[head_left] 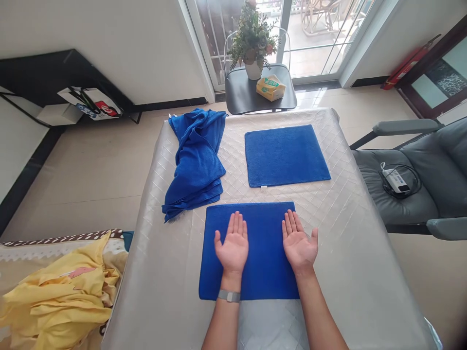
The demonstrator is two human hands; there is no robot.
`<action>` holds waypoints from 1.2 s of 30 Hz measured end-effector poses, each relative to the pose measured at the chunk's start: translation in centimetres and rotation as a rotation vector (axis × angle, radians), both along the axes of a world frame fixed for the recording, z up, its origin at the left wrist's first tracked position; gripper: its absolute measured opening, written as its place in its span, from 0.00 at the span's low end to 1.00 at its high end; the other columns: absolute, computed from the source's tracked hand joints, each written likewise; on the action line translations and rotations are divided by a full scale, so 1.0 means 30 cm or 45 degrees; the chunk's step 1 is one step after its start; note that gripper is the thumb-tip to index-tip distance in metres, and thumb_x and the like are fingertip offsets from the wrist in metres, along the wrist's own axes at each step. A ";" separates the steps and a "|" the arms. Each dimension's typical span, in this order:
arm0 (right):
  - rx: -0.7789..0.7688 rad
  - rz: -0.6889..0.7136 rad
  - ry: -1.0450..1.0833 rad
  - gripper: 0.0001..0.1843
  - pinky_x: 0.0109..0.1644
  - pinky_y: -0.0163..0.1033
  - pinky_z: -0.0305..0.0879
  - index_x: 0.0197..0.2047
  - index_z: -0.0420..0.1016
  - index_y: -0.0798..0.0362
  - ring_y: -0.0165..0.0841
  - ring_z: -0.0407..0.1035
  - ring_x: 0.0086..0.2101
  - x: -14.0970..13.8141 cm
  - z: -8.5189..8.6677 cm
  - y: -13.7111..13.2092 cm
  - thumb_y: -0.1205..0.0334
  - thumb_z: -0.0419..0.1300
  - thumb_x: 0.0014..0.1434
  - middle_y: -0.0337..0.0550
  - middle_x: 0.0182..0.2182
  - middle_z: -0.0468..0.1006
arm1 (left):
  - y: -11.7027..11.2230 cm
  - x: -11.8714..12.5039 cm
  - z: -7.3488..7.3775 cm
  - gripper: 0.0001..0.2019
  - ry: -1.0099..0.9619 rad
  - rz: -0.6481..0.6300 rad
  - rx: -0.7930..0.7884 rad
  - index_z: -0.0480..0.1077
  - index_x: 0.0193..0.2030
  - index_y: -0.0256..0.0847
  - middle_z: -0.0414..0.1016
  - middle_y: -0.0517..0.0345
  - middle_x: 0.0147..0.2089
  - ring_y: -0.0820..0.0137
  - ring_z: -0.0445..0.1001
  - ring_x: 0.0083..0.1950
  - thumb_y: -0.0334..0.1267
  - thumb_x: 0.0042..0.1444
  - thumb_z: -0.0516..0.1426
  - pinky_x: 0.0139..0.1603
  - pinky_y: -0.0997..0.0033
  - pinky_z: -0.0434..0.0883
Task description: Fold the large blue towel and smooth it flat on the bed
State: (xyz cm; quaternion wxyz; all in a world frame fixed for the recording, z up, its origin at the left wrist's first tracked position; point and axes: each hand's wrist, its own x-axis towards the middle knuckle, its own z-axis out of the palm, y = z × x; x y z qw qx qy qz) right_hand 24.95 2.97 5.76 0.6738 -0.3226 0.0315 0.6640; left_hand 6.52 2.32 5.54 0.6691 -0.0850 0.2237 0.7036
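Both palms face up above a flat blue towel [264, 253] that lies at the near middle of the table. My left hand [233, 248], with a grey band on its wrist, is over the towel's left part, fingers stretched out and holding nothing. Over its right edge is my right hand [299, 245], also open and bare. Whether either hand touches the cloth, I cannot tell. Farther back lies a second flat blue towel [286, 154] with a small white tag on its near edge. A crumpled heap of blue towels [199, 155] sits at the far left.
The table has a pale quilted cover [164, 262]. Beyond it, a dark chair [237, 95] bears a potted plant [253, 46] and a yellow tissue pack [270, 88]. At right, a grey armchair [372, 167] holds a power strip [396, 181]. Yellow cloth [62, 296] lies at lower left.
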 end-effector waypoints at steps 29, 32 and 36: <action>0.111 0.026 0.040 0.35 0.72 0.48 0.43 0.60 0.69 0.52 0.33 0.54 0.65 0.000 -0.030 0.125 0.36 0.43 0.64 0.45 0.66 0.63 | 0.091 0.170 0.044 0.25 0.064 -0.183 0.061 0.66 0.64 0.39 0.59 0.54 0.71 0.67 0.52 0.73 0.40 0.68 0.39 0.70 0.62 0.56; 0.123 0.026 0.046 0.37 0.72 0.46 0.42 0.60 0.69 0.55 0.33 0.55 0.65 0.000 -0.031 0.125 0.35 0.44 0.64 0.47 0.66 0.62 | 0.178 0.308 0.016 0.24 -0.081 -0.319 0.039 0.69 0.61 0.37 0.59 0.52 0.71 0.67 0.55 0.72 0.41 0.68 0.39 0.69 0.64 0.58; 0.122 0.022 0.050 0.37 0.72 0.47 0.42 0.60 0.69 0.54 0.34 0.55 0.65 0.004 -0.035 0.126 0.35 0.44 0.63 0.46 0.66 0.63 | 0.212 0.326 -0.039 0.25 -0.097 -0.337 -0.019 0.69 0.60 0.37 0.57 0.50 0.72 0.67 0.55 0.72 0.45 0.68 0.40 0.67 0.65 0.61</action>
